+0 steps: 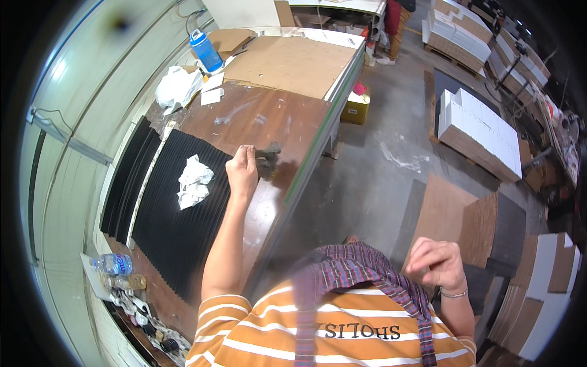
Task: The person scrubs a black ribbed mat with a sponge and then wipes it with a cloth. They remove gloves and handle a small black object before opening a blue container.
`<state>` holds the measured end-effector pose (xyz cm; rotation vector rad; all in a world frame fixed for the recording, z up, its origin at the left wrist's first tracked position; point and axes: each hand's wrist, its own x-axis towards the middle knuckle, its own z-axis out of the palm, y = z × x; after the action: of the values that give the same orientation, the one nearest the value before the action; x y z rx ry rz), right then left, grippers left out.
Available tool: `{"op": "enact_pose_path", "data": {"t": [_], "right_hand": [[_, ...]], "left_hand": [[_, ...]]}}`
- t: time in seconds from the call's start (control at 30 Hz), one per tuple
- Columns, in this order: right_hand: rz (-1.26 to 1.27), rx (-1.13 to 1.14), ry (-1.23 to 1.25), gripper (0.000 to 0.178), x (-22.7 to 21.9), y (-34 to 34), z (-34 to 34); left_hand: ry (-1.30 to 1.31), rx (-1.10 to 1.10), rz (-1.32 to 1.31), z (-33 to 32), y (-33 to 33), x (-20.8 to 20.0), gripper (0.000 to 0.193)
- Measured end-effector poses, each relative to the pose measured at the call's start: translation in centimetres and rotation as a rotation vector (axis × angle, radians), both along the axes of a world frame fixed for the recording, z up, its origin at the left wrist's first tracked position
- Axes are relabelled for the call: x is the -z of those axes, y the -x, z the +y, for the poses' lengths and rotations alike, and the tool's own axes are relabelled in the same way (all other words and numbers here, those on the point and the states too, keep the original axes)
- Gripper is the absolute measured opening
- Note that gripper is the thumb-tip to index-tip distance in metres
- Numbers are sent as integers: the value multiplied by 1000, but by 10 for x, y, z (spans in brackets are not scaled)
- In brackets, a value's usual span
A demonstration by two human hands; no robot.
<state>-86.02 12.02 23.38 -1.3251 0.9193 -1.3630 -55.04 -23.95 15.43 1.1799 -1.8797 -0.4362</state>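
Observation:
Above the table, my left hand (243,168) is closed in a pinch with the fingertips pressed together; what they hold, if anything, is too small to make out. Just right of it is a dark grey, crumpled-looking thing (269,151), whose kind I cannot tell. Ribbed black strips (177,244) lie side by side to the left, with a crumpled white cloth or paper (194,182) on them. Away from the table, my right hand (437,264) is raised beside my plaid apron (354,263), fingers curled in; anything in them is hidden.
The brown table (275,116) bears a cardboard sheet (287,61), a blue bottle (206,52) and a white plastic bag (177,88). Clear bottles (113,264) lie at the near left. Stacked white boards (480,134) and cardboard (455,214) occupy the floor at right. Another person (397,27) stands far off.

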Motion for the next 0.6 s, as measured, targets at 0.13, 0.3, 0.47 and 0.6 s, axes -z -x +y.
{"op": "enact_pose_path", "data": {"t": [0.13,0.3,0.47,0.6], "right_hand": [[-3,-262,437,30,-73,-6,-57],[-88,-459,599,70,-124,9,-95],[-97,-531,657,65,-127,35,-128],[-143,-583,717,54,-126,45,-161]], "left_hand": [[212,-160,-444,-2,14,11,51],[77,-42,-303,33,48,18,64],[-33,-59,-268,42,72,23,61],[-114,-43,-204,27,76,27,60]]}}
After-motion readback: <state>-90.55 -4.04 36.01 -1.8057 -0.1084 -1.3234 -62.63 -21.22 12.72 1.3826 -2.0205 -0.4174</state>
